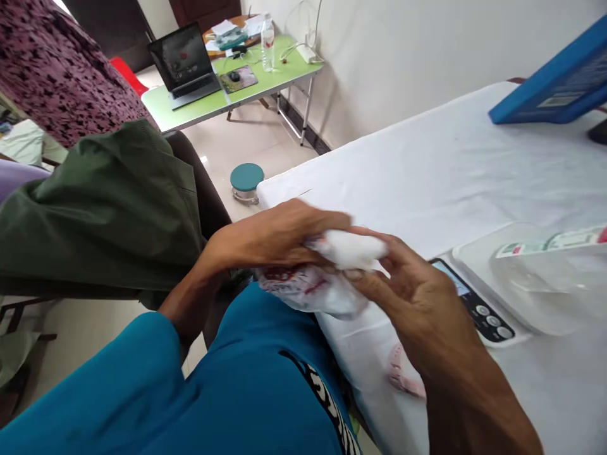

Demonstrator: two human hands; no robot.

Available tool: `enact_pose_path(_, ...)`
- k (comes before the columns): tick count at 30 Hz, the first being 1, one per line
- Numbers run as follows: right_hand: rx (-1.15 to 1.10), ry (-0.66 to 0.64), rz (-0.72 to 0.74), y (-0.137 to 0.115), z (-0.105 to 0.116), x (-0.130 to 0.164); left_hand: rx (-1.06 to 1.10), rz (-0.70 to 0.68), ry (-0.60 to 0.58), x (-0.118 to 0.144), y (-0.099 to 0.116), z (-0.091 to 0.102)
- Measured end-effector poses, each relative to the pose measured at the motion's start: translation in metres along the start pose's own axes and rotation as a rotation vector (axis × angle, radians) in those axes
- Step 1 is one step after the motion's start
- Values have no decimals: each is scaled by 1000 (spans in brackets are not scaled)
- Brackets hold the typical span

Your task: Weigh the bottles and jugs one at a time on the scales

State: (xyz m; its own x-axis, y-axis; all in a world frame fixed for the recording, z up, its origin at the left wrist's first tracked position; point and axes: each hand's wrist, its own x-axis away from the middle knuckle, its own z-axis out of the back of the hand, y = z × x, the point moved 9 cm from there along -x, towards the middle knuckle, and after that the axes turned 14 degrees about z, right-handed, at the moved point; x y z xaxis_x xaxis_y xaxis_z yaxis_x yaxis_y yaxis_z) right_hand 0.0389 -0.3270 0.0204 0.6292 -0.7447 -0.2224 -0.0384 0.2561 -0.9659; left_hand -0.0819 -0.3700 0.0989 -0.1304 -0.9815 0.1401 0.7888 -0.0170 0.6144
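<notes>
White-clothed surface [427, 164], running from near right to far right; tiled floor and pale wall beyond.

Left hand [279, 237]: fingers curled over a white wad of cotton [351, 248], held at the surface's near left edge.

Right hand [412, 284]: fingertips pinched on the same wad from the right; grip narrow, closed on it.

White plastic bag with red print [313, 291]: bunched directly under the wad, touching both hands.

Digital scale [484, 309]: just right of the right hand, bearing a clear plastic container [535, 278].

Blue box [554, 82]: far right.

Green folding table [227, 95]: far left, carrying a laptop [184, 63] and a water bottle [268, 41].

Teal stool [246, 180]: on the floor between.
</notes>
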Motion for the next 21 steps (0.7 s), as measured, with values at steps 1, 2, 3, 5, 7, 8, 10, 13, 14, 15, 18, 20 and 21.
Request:
enact_pose_path(1, -19, -70, 6, 4, -4, 2, 15, 86, 4, 12, -23, -8)
enact_pose_path(2, -36, -97, 12, 9, -4, 5, 29, 179, 18, 23, -48, -18)
enact_pose_path(3, -43, -88, 20, 13, 1, 9, 33, 271, 15, 35, -72, -32)
enact_pose_path(5, -28, -1, 37, 20, 17, 16, -24, 436, 1, 56, -118, -68)
enact_pose_path(7, -23, 79, 16, 26, 30, 23, -103, 622, -2, 75, -165, -106)
enact_pose_path(8, -23, 105, 3, 29, 33, 25, -101, 677, -16, 83, -184, -126)
enact_pose_path(10, -13, 133, -18, 33, 37, 27, -16, 774, -30, 96, -215, -164)
enact_pose_path(13, 15, 170, -16, 35, 42, 28, 53, 890, -70, 109, -245, -210)
enact_pose_path(14, 21, 195, -7, 36, 45, 28, 63, 906, -78, 111, -250, -220)
enact_pose_path(15, 20, 223, 3, 37, 49, 28, 74, 916, -82, 111, -254, -226)
enact_pose_path(18, 8, 301, 21, 41, 62, 31, 135, 953, -83, 113, -261, -232)
enact_pose_path(20, 21, 343, 13, 45, 69, 35, 169, 991, -61, 116, -264, -224)
enact_pose_path(21, 41, 362, 1, 47, 73, 39, 176, 1016, -32, 119, -265, -216)
